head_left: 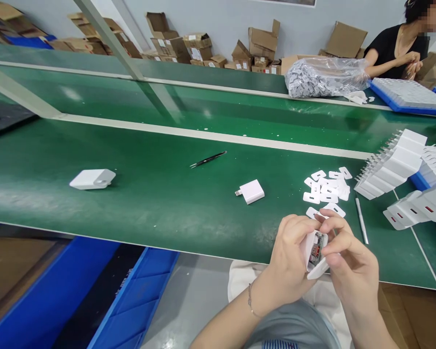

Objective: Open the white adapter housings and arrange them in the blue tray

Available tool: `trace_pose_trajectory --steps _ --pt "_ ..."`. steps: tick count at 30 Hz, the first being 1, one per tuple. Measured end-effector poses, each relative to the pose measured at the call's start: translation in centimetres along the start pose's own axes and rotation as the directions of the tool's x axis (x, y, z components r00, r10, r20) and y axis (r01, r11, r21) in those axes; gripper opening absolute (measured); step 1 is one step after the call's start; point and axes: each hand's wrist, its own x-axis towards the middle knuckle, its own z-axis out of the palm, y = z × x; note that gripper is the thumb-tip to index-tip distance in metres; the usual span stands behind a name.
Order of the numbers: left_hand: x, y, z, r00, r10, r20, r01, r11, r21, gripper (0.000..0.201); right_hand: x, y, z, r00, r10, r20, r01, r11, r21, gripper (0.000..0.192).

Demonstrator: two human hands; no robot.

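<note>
My left hand [288, 257] is wrapped around a white charger housing [308, 248], whose uncovered end faces up and shows a circuit board with a red-orange part inside. Between the fingers of my right hand [354, 266] is a small white end cover [318, 268], tilted at the near edge of that opening. Just beyond my hands lies a loose pile of white end covers [329, 190] with slots. A white pen-shaped tool [362, 220] rests to the right of them. Farther left is a white block with a USB plug [253, 192].
Black tweezers [208, 159] and another white charger [91, 179] lie on the green table. At right stand rows of white chargers [394, 165] near a blue tray [419, 180]. Across the bench, a person [392, 48] works beside a plastic bag of grey parts [319, 77].
</note>
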Motion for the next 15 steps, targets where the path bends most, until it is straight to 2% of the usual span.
trace_pose_trajectory --steps 5,8,10,13,15 --pt "-0.16 0.15 0.04 1.0 -0.012 0.002 0.012 1.0 0.015 0.056 0.92 -0.48 -0.47 0.988 0.156 0.01 -0.155 0.977 0.147 0.012" --pt "-0.31 0.22 0.25 0.999 -0.031 -0.021 0.031 0.999 0.02 0.055 1.15 -0.51 -0.43 0.98 0.198 0.012 -0.198 0.974 0.109 0.016" --pt "-0.42 0.21 0.39 0.999 -0.023 -0.026 0.024 0.999 0.024 0.056 1.08 -0.37 -0.24 0.988 0.157 -0.003 -0.157 0.987 0.029 0.014" --pt "-0.54 0.15 0.44 1.0 -0.007 -0.02 0.007 1.0 0.009 0.057 0.78 -0.02 0.16 0.999 0.013 -0.043 -0.016 0.998 -0.068 0.012" --pt "-0.59 0.11 0.35 1.0 -0.017 0.001 0.017 0.999 -0.029 0.057 0.58 0.27 0.36 0.998 -0.041 -0.042 0.036 0.993 -0.109 0.015"
